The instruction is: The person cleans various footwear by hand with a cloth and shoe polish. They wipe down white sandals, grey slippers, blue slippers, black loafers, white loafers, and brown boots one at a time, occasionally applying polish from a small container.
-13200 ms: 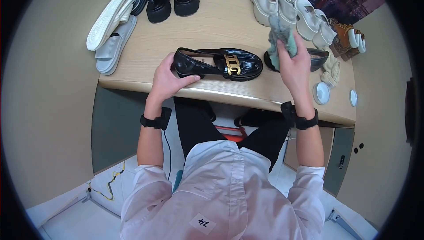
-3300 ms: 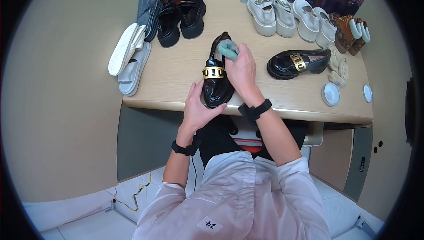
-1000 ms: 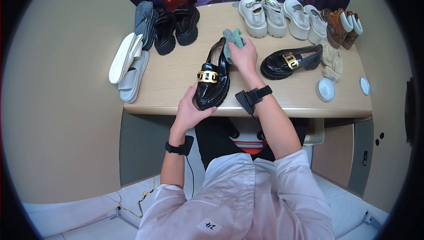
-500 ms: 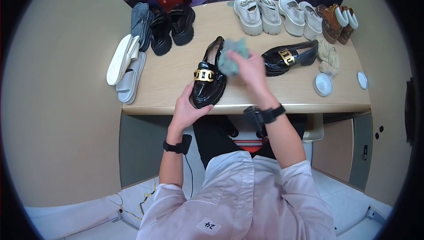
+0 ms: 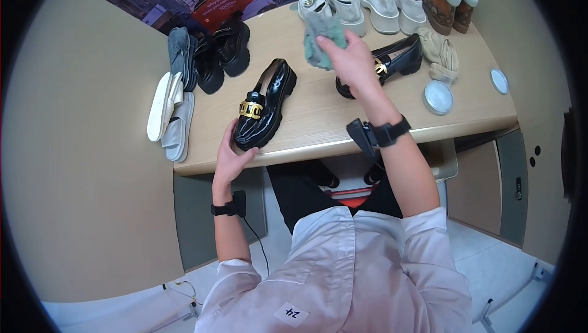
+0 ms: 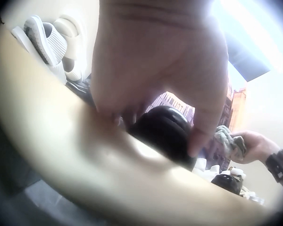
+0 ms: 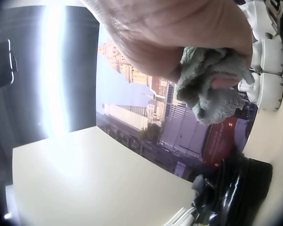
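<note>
A glossy black loafer (image 5: 274,97) with a gold chain ornament stands on the table near its front edge, heel pointing away. My left hand (image 5: 231,162) holds its toe, thumb on one side and fingers on the other; the left wrist view shows the dark rounded toe (image 6: 166,129) between them. My right hand (image 5: 357,68) grips a crumpled grey-green fluffy cloth (image 5: 317,51) in the air, apart from the loafer. In the right wrist view the cloth (image 7: 210,87) bunches between thumb and fingers. The matching loafer (image 5: 404,57) lies to the right, partly behind the right hand.
White platform shoes (image 5: 383,7) and brown boots (image 5: 442,3) line the back right. Black chunky shoes (image 5: 233,48), grey slippers (image 5: 179,51) and white slides (image 5: 177,128) stand left. A beige cloth (image 5: 441,57), a round white dish (image 5: 438,97) and a lid (image 5: 499,81) lie right.
The right hand has lifted the cloth off the loafer's heel side and moved right. The loafer, sideways earliest, now points its heel away, tilted right. The head view has turned.
</note>
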The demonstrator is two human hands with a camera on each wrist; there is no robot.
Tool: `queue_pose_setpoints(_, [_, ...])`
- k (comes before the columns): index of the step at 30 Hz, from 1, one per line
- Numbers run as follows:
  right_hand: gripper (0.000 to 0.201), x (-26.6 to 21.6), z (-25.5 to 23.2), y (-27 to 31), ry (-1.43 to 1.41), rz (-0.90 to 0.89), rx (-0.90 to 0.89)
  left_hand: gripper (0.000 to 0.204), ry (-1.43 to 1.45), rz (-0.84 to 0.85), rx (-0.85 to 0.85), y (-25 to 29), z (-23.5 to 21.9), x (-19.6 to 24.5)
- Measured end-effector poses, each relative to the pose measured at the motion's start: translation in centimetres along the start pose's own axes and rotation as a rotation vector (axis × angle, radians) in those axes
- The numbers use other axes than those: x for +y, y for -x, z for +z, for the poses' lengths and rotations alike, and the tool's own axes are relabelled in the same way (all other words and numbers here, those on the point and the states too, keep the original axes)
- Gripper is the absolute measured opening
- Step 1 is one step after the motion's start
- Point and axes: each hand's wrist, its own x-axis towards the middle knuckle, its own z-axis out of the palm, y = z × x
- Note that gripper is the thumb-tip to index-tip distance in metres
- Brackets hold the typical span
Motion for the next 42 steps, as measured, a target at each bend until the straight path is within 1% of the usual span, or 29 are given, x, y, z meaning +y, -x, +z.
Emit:
queue_pose_setpoints(1, [0.052,1.8,1.0,-1.3,0.063,-0.032,-0.011,0.112,-0.01,-0.019,0.023,0.1,0.3,0.1])
queue_pose_setpoints(3, [0.047,2.9,2.9,-2.7,0.219,0.005,-0.034,0.112,-0.027,-0.058,0.077,0.3,1.2,0.4])
queue_pose_setpoints(4, [0.045,3.3,3.9,-3.0,0.298,0.023,-0.049,0.11,-0.051,-0.044,0.106,0.3,1.5,0.5])
queue_pose_setpoints(6, [0.043,3.9,6.1,-3.5,0.373,0.086,-0.107,0.107,-0.098,-0.017,0.175,0.4,1.8,1.0])
queue_pose_setpoints(7, [0.042,4.3,6.7,-3.8,0.412,0.118,-0.134,0.103,-0.155,-0.031,0.2,0.5,1.7,1.4])
queue_pose_setpoints(9, [0.042,5.2,7.3,-4.5,0.364,0.133,-0.216,0.096,-0.271,-0.067,0.25,0.7,1.3,1.8])
queue_pose_setpoints(10, [0.043,5.0,7.4,-4.4,0.341,0.142,-0.259,0.094,-0.275,-0.077,0.265,0.8,1.0,1.5])
queue_pose_setpoints(12, [0.042,4.8,6.7,-4.0,0.399,0.093,-0.267,0.091,-0.279,-0.098,0.294,0.7,0.2,0.2])
queue_pose_setpoints(13, [0.042,4.3,6.0,-3.4,0.429,0.068,-0.27,0.087,-0.266,-0.066,0.297,0.7,-0.2,-0.2])
queue_pose_setpoints(16, [0.04,2.6,4.3,-0.1,0.572,0.026,-0.196,0.082,-0.266,-0.095,0.32,0.2,-1.3,-0.4])
queue_pose_setpoints(17, [0.04,1.8,3.6,1.2,0.585,0.032,-0.197,0.076,-0.322,-0.06,0.34,-0.2,-1.7,-0.9])
queue_pose_setpoints(19, [0.04,0.7,2.1,4.1,0.611,0.046,-0.199,0.072,-0.303,-0.099,0.3,-0.8,-2.3,-0.5])
queue_pose_setpoints(20, [0.038,0.8,1.4,5.3,0.585,0.021,-0.196,0.071,-0.293,-0.116,0.28,-1.3,-2.7,-0.3])
queue_pose_setpoints(21, [0.037,0.9,0.8,6.4,0.558,-0.005,-0.192,0.071,-0.28,-0.075,0.238,-2.2,-3.2,-1.7])
queue_pose_setpoints(22, [0.035,0.9,0.4,7.5,0.531,-0.029,-0.187,0.072,-0.277,-0.069,0.202,-2.8,-3.6,-2.0])
queue_pose_setpoints(24, [0.03,1.6,0.5,9.2,0.421,-0.039,-0.131,0.074,-0.272,-0.049,0.13,-4.1,-3.9,-2.1])
queue_pose_setpoints(25, [0.027,2.1,0.6,10.0,0.365,-0.039,-0.1,0.073,-0.244,-0.057,0.118,-4.3,-3.8,-0.9])
queue_pose_setpoints(28, [0.021,3.5,1.9,12.2,0.305,-0.069,0.018,0.072,-0.266,-0.03,0.08,-5.3,-4.2,-0.9])
queue_pose_setpoints(29, [0.021,4.0,2.3,12.5,0.327,-0.149,0.053,0.072,-0.262,-0.034,0.069,-5.5,-4.2,-0.9])
queue_pose_setpoints(32, [0.02,4.3,2.3,12.8,0.373,-0.179,0.038,0.071,-0.243,-0.052,0.046,-5.9,-4.6,-0.9])
queue_pose_setpoints(35, [0.02,4.6,2.0,12.7,0.481,-0.164,0.004,0.07,-0.19,-0.071,0.029,-6.4,-4.9,-1.5])
queue_pose_setpoints(38, [0.02,3.8,1.7,11.8,0.379,-0.15,0.005,0.071,-0.118,-0.084,0.014,-6.9,-5.1,-1.9])
queue_pose_setpoints(39, [0.019,3.4,1.8,11.4,0.322,-0.18,0.046,0.071,-0.103,-0.089,0.009,-7.0,-5.1,-2.0])
queue_pose_setpoints(40, [0.019,1.4,2.3,11.1,0.264,-0.206,0.087,0.071,-0.089,-0.098,0.003,-6.9,-5.1,-2.2])
queue_pose_setpoints(41, [0.019,0.4,2.9,10.9,0.206,-0.23,0.129,0.07,-0.11,-0.09,0.002,-6.7,-5.1,-2.1])
queue_pose_setpoints(42, [0.019,0.5,3.3,11.0,0.237,-0.231,0.082,0.07,-0.129,-0.079,0.0,-6.6,-5.1,-1.9])
